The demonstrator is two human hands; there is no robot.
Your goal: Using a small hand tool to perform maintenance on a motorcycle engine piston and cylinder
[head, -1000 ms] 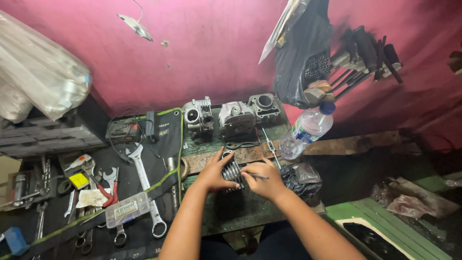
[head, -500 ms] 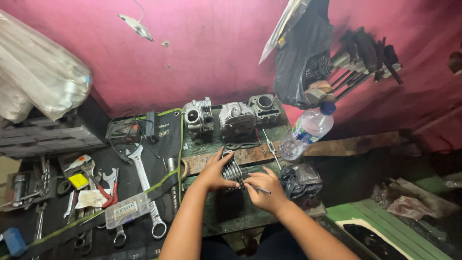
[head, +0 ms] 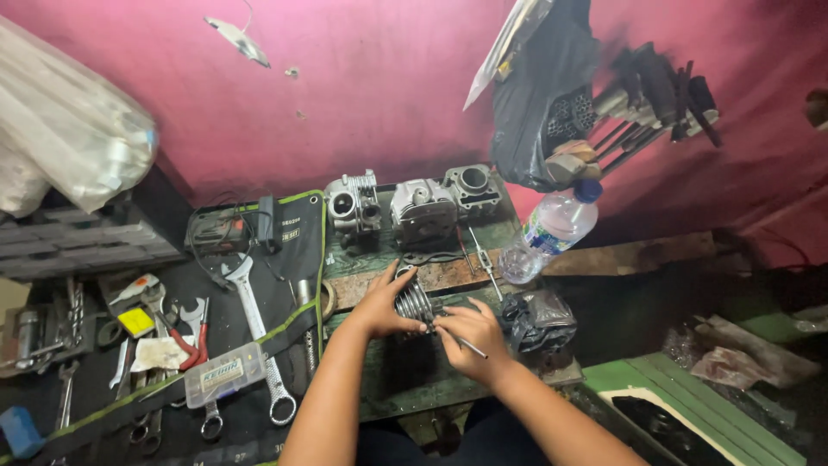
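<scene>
Left hand clamps the finned engine cylinder on the green workbench, fingers wrapped over its left side. Right hand pinches a thin metal rod, tip toward the cylinder just to its upper left, rod axis running lower right. Combination wrench lies well left.

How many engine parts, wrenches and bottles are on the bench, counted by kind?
Finned engine parts at the back: 3
Finned cylinder under the left hand: 1
Large combination wrenches: 1 clearly
Plastic bottles: 1
Thin tool in the right hand: 1
Total: 7
</scene>
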